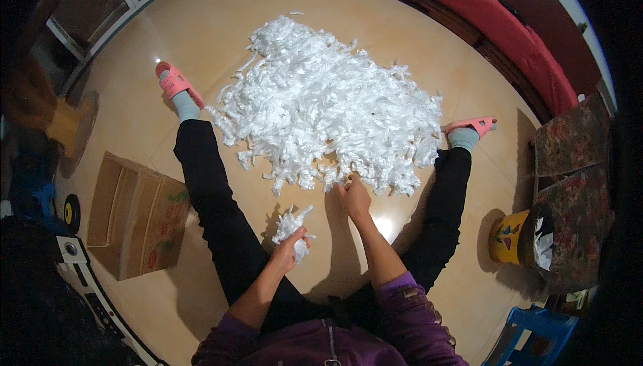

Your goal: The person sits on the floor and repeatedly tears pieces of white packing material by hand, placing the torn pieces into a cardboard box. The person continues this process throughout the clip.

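Note:
A broad heap of shiny white crinkled strips (331,100), thin and ribbon-like, is spread on the tiled floor between my outstretched legs. My left hand (288,250) is closed around a small bunch of the same white strips (291,225), above the floor in front of my left thigh. At the heap's near edge, my right hand (355,199) has its fingers curled against the loose strip ends. Its fingertips are partly hidden, so I cannot tell whether a strip is pinched between them.
An open cardboard box (135,215) stands left of my left leg. At the right are a yellow bin (508,238) with white material inside, a patterned fabric-covered piece (572,215) and a blue plastic stool (540,331). My feet, in pink slippers (176,82), flank the heap.

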`<state>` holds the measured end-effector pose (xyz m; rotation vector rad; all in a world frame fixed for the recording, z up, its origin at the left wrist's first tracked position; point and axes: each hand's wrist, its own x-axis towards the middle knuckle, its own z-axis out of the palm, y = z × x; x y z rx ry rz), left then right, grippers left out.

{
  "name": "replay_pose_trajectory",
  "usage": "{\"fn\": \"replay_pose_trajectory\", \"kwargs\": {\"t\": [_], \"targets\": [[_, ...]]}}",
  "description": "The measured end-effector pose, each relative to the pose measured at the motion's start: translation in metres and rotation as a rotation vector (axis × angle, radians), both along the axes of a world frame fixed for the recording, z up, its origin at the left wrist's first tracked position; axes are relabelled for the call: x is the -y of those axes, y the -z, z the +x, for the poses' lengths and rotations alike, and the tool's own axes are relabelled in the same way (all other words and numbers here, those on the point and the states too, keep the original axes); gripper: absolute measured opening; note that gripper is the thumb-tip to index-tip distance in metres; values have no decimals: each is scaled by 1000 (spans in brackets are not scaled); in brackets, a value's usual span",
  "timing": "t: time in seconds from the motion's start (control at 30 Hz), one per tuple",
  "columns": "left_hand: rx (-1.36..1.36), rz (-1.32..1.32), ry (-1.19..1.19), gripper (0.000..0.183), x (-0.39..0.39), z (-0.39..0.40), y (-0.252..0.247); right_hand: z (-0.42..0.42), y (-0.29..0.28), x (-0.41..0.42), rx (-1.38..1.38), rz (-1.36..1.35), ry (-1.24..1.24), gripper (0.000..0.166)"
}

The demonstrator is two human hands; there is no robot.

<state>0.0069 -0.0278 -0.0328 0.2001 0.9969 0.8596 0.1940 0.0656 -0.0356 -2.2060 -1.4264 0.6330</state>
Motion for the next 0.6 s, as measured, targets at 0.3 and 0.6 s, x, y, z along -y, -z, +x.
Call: {"fn": "replay_pose_trajectory", "kwargs": {"t": [0.3,0.6], "targets": [[16,-19,-74,20,3,-4,10,-16,19,62,-632,57,2,16],[69,-106,-31,21,5,-2,16,-59,-38,102,-432,132,-508,15]]}}
